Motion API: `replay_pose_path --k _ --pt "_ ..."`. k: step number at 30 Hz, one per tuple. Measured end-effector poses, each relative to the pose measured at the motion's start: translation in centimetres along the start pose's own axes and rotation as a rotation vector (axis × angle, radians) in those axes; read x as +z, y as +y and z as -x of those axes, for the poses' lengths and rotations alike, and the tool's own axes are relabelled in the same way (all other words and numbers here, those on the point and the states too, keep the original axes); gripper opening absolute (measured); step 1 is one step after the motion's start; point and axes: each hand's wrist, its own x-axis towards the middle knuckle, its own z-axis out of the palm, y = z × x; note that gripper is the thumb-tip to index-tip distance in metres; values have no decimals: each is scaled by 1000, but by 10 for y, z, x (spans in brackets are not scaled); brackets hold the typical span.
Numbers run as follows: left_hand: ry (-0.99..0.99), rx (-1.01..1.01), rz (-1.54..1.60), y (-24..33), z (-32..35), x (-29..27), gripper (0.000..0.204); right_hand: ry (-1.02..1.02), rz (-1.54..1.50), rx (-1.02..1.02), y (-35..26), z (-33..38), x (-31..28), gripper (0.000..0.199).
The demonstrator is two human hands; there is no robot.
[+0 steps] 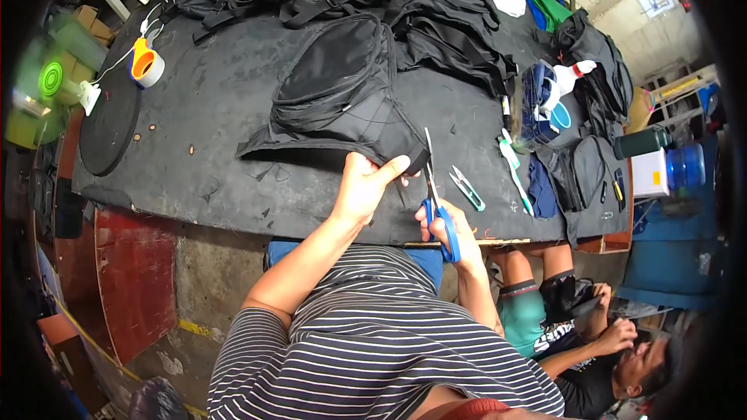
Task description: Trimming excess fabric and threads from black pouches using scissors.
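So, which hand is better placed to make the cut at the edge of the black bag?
Right, probably. The right hand holds the blue-handled scissors, blades up beside the black bag edge. The left hand grips that edge, so it seems busy holding the fabric.

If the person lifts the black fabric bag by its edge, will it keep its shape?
Probably not. The black fabric bag lies slumped and creased on the black worktable, so it likely flops. Where the left hand pinches it, the edge folds.

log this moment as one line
left hand: gripping edge of black bag | right hand: blue-handled scissors at that edge | surface: black worktable
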Motion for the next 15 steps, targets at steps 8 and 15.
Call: replay_pose_path --k 8,15 --pt "12 71 -48 -2 0 0 4 85 -19 -21 0 -4 11 52" --pt "30 79 -38 -2 1 1 5 156 -54 5 -2 -4 21 23"
